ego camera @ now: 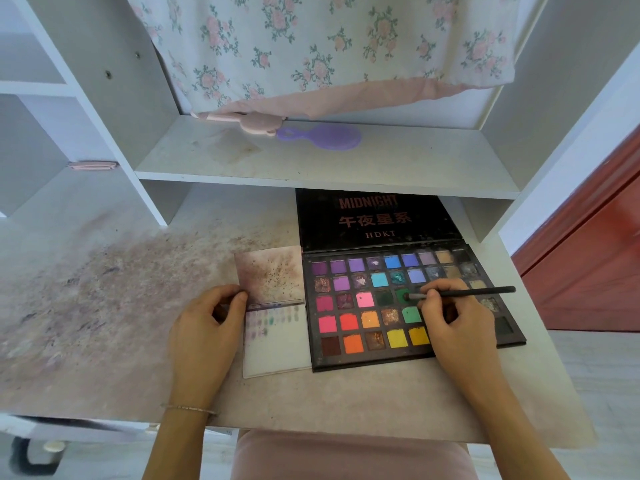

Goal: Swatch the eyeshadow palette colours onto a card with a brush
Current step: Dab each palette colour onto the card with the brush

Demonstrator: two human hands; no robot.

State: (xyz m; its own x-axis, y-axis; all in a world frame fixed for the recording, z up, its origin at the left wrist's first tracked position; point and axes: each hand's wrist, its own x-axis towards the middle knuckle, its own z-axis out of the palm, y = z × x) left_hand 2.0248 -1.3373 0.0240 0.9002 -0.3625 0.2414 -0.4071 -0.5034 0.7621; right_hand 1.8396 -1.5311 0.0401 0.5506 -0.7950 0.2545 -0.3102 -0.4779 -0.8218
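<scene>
Matt black palette (412, 306) lid, powder-stained paper card (277, 344) — on a smudged, dull white desk (104, 306).

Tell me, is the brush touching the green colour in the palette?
Touching. The head view shows the brush tip pressed into a dark green pan of the palette, held by the right hand.

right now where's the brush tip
In the head view, the brush tip sits in a dark green pan mid-palette, held by the right hand.
</scene>
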